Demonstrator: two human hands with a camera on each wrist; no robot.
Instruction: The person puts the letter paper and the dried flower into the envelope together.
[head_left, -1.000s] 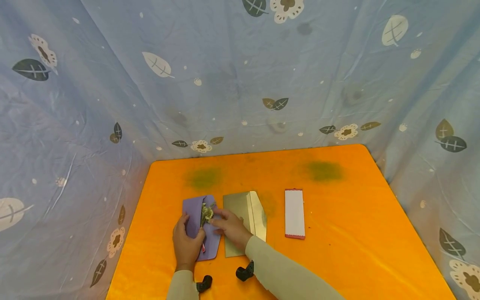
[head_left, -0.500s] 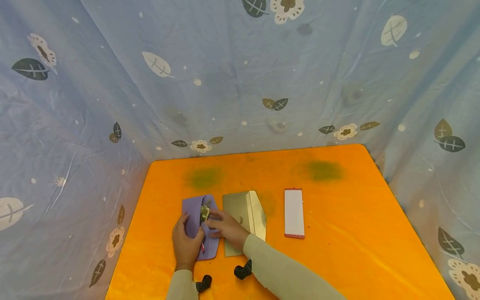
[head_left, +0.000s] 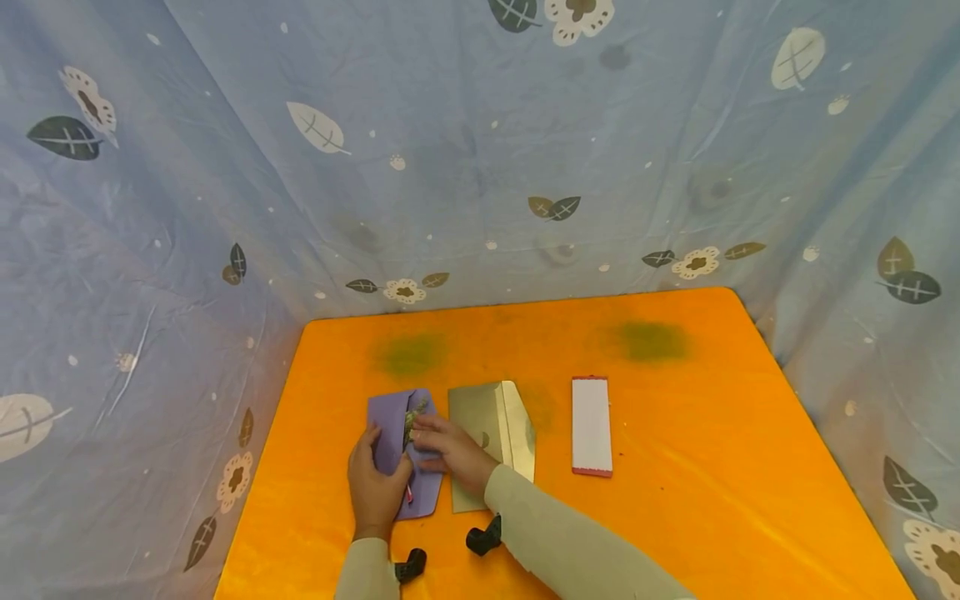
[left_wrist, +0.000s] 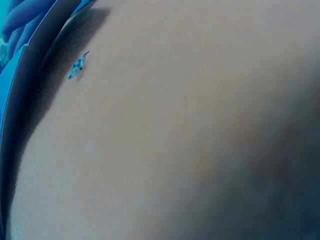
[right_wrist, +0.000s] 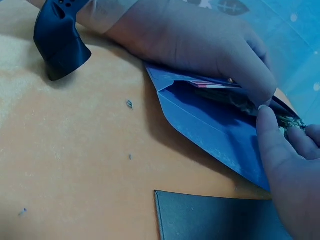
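Note:
A purple envelope (head_left: 392,442) lies on the orange table (head_left: 675,517), left of centre. My left hand (head_left: 373,490) grips its near side and holds the flap up; in the right wrist view this left hand (right_wrist: 200,45) curls over the open envelope (right_wrist: 210,122). My right hand (head_left: 450,450) pinches a dried flower sprig (head_left: 412,414) at the mouth. The sprig (right_wrist: 290,121) is partly inside, beside my right thumb (right_wrist: 277,160). A red-edged card (right_wrist: 212,84) shows inside. The left wrist view is a blur.
A gold envelope (head_left: 495,421) lies just right of the purple one, partly under my right forearm. A white card with red ends (head_left: 592,425) lies further right. Blue leaf-print cloth (head_left: 480,150) walls the table on three sides. Black wrist mounts (head_left: 483,537) sit near the front edge.
My right hand has pushed the sprig further down into the purple envelope, so less of it shows. The left hand stays put on the envelope.

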